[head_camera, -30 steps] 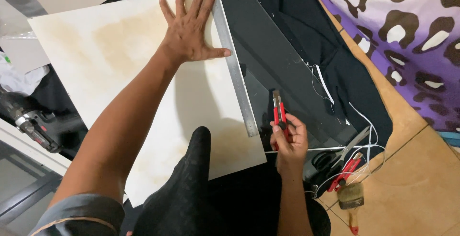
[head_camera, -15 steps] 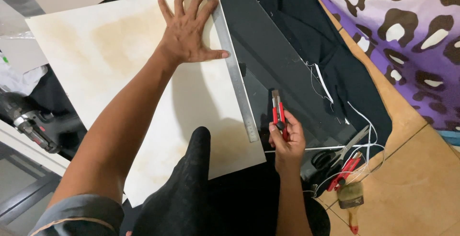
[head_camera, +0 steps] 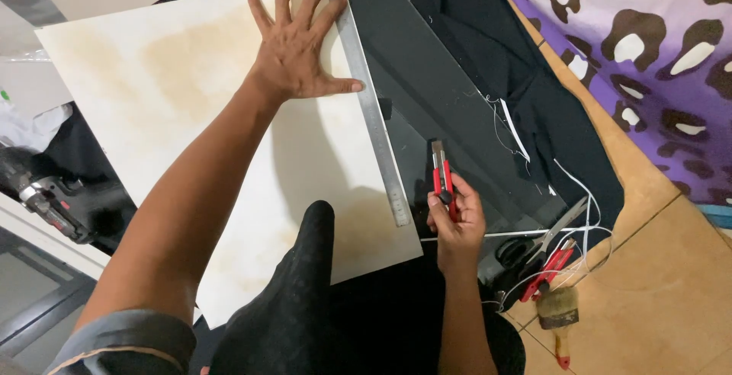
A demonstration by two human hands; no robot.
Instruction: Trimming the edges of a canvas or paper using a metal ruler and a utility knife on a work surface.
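Pinning the ruler, gripping the knife.
Your left hand (head_camera: 297, 51), fingers spread wide, is pressing the flat steel ruler (head_camera: 366, 93) onto the smooth cream board (head_camera: 175, 108); your right hand (head_camera: 456, 219) is clasping a slim red knife (head_camera: 441, 177).

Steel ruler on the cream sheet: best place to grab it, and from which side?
Take the steel ruler at its near end, by the sheet's lower right edge, coming in from the right. The left hand already presses its far half, and the dark mat side looks open. It lies flat, so pinch its long edges.

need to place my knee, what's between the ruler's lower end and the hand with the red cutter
In the head view, only a narrow strip of dark mat separates the steel ruler from the right hand holding the red cutter.
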